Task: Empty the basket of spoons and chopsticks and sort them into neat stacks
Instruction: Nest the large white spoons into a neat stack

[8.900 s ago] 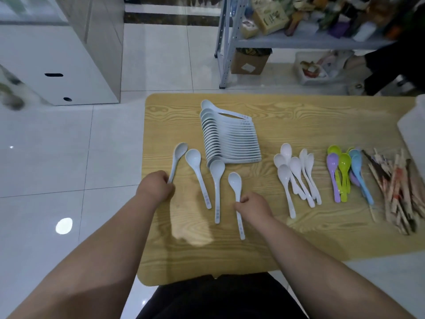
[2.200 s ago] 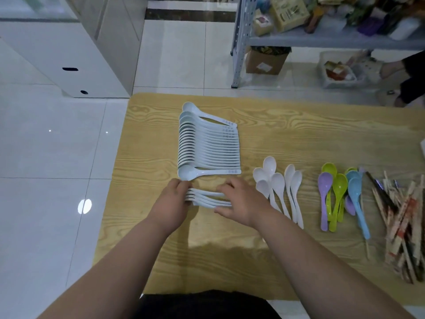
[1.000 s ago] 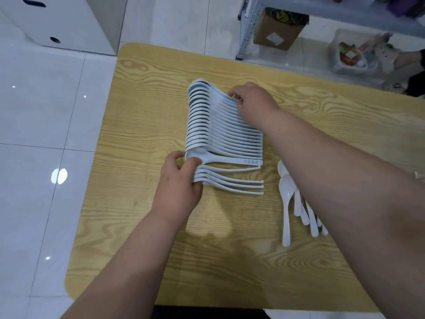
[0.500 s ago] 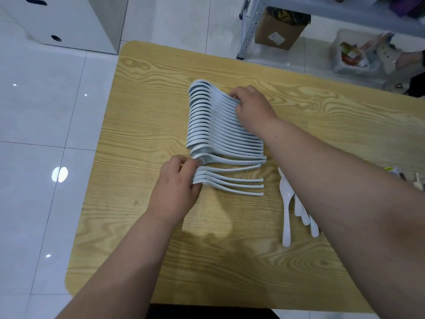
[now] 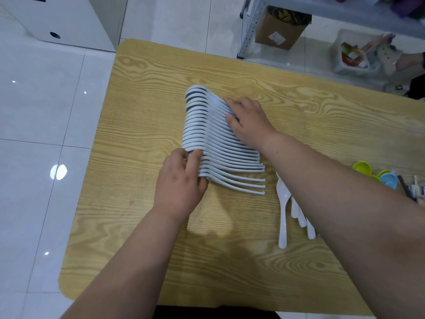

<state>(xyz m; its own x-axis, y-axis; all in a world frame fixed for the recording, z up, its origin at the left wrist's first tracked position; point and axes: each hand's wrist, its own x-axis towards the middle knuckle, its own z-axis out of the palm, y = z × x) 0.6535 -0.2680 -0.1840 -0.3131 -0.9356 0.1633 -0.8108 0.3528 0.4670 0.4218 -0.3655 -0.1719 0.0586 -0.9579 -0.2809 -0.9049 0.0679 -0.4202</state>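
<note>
Between left hand [image 5: 181,180] and right hand [image 5: 248,122], nested spoon row [image 5: 207,143].

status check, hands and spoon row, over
Left hand pinching the near bowls, right hand flat on the spoon row. Near handles fan out unevenly. Nothing blocking.

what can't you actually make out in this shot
- Small white plastic spoons, head view: the right forearm hides most of them.
- Coloured plastic spoons and chopsticks: mostly behind the same arm.
- Bowls of the nearest pale blue stacked spoons: under the left hand.
- Basket: not in view.
</note>
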